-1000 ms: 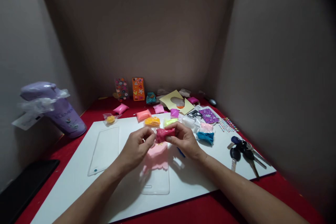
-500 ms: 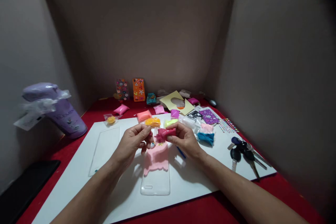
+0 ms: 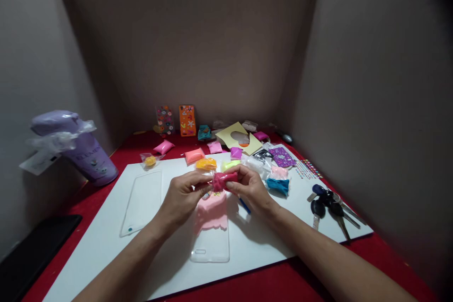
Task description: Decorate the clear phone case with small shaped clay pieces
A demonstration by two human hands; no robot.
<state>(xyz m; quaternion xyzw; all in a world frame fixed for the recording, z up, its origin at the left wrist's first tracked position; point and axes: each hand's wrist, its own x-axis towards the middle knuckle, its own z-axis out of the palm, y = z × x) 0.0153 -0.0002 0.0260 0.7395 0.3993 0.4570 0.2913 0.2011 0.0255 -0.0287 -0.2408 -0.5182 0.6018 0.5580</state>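
Observation:
My right hand point(image 3: 252, 189) grips a dark pink clay packet point(image 3: 224, 180) between thumb and fingers. At the packet's left end, the thumb and fingertips of my left hand point(image 3: 187, 194) pinch its wrapper. Below the hands, a clear phone case point(image 3: 211, 252) lies on the white board point(image 3: 155, 273), its upper part covered by a pink clay layer point(image 3: 211, 217) with a wavy lower edge. Small coloured pieces show at the top of that layer, partly hidden by the hands. A blue stick point(image 3: 244, 205) rests beside the case, near my right hand.
A second clear case point(image 3: 141, 203) lies left. Clay packets, including orange point(image 3: 205, 164) and blue point(image 3: 278, 186), sit behind the hands. Several keys point(image 3: 332, 207) lie right. A purple wrapped bottle point(image 3: 88, 155) stands left, and decorated cases point(image 3: 187, 121) lean at the back.
My left hand has moved slightly right to the packet's left end, and its fingers have closed there. The right hand still holds the packet in nearly the same place.

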